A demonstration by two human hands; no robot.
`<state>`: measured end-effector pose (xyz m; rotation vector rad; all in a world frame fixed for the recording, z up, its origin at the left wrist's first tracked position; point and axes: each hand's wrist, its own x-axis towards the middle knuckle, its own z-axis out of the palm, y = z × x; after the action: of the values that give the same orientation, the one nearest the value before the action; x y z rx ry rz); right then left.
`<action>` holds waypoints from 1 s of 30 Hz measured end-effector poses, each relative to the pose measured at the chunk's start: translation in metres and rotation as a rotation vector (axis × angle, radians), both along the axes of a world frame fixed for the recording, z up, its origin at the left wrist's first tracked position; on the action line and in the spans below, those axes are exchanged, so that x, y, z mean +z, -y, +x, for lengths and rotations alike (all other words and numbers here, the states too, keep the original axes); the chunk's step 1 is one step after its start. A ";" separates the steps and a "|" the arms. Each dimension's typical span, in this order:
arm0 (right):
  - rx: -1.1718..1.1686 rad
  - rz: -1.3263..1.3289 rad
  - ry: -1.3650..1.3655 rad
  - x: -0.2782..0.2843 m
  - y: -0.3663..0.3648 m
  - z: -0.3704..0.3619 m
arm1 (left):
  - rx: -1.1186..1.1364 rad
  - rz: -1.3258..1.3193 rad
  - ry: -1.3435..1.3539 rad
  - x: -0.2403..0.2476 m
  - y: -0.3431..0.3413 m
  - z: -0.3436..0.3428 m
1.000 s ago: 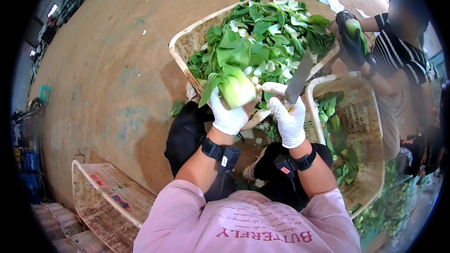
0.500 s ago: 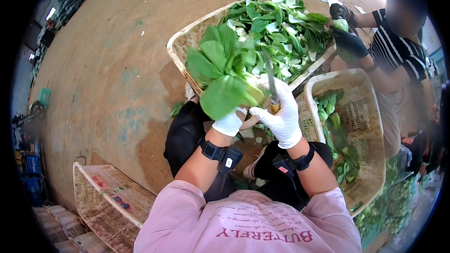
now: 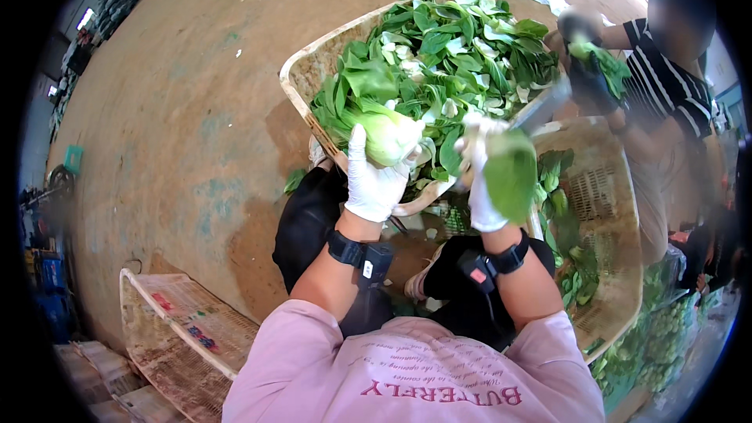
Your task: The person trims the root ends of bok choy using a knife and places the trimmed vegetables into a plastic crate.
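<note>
My left hand (image 3: pixel 374 184), in a white glove, is closed around a head of bok choy (image 3: pixel 388 135) at the near rim of a full basket. The pale base of the head points right, its leaves to the upper left. My right hand (image 3: pixel 487 207), also gloved, is to the right of it, closed and blurred by motion. A knife (image 3: pixel 547 106) sticks out from this hand, its blade pointing up and right. One loose green leaf (image 3: pixel 513 176) lies against the hand's right side; whether fingers grip it is unclear.
Leaves and pale stalks fill the large basket (image 3: pixel 296 82) ahead. Another basket (image 3: pixel 599 172) with some leaves stands at the right. A co-worker (image 3: pixel 666 78) in dark gloves holds a vegetable there. An overturned-looking basket (image 3: pixel 176 329) lies at lower left.
My right hand with the knife has moved right, away from the bok choy, and a leaf is now apart from the head. My left hand has turned the head, leaves further away.
</note>
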<state>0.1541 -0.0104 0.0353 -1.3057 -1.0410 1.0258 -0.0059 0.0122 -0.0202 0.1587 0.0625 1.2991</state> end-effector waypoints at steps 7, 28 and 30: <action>-0.028 -0.023 0.850 -0.040 -0.040 0.043 | 0.032 0.023 -0.056 0.011 0.006 0.012; 0.157 0.394 -0.082 -0.015 0.011 0.017 | 0.009 0.129 -0.329 -0.031 0.009 0.013; 0.269 0.432 0.006 -0.020 0.010 0.026 | 0.068 0.130 -0.351 -0.028 0.009 0.013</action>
<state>0.1803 -0.0199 0.0156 -0.8328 -1.3803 0.9254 0.0073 0.0031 -0.0480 0.4987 0.2845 1.3319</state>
